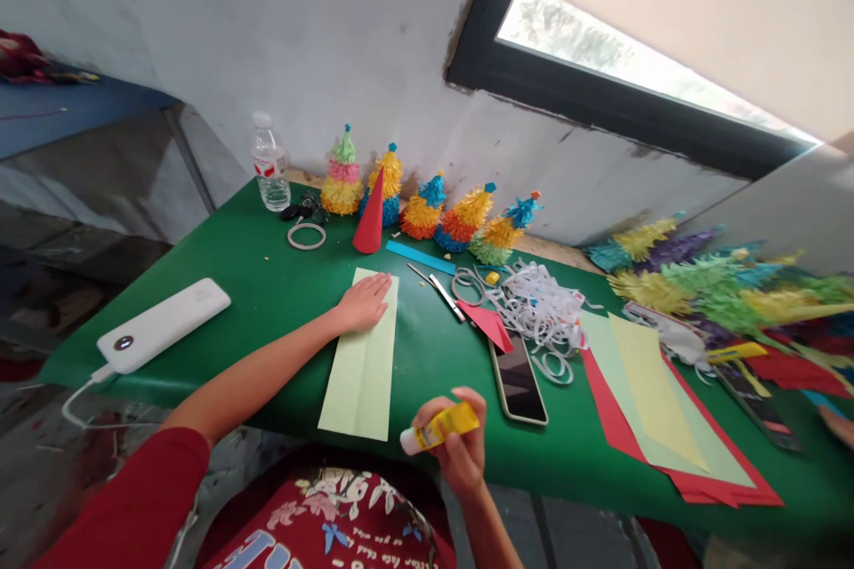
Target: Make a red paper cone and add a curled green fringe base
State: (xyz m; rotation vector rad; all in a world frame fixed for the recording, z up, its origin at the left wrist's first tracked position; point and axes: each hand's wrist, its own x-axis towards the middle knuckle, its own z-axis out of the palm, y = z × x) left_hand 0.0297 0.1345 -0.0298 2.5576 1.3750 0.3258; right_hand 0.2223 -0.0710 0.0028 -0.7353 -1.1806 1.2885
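Pale green paper (358,382) was laid on the green counter (267,284), directly in front of the wearer, its long axis running away from the near edge and leaning slightly right at the far end. Lengthwise creases were shown along it. Its far part was covered by the left hand (364,302), which was spread flat, palm down, with nothing gripped. The glue stick (437,428) was held in the closed right hand (460,444), to the right of the paper's near end, its white end pointed left and slightly toward the wearer.

Clear liquid was contained in the capped bottle (271,169), stood upright at the far left. A red cone (371,218) was placed tip up beyond the paper, before a row of fringed trees (465,218). The space beyond the paper's far right corner was crossed by a blue strip (420,257); scissors (446,295) were laid to the right. Farther right, white shreds (540,302) were heaped beside a phone (519,387) and coloured sheets (667,409). At left, a power bank (164,326) was connected to a white cable (80,396).
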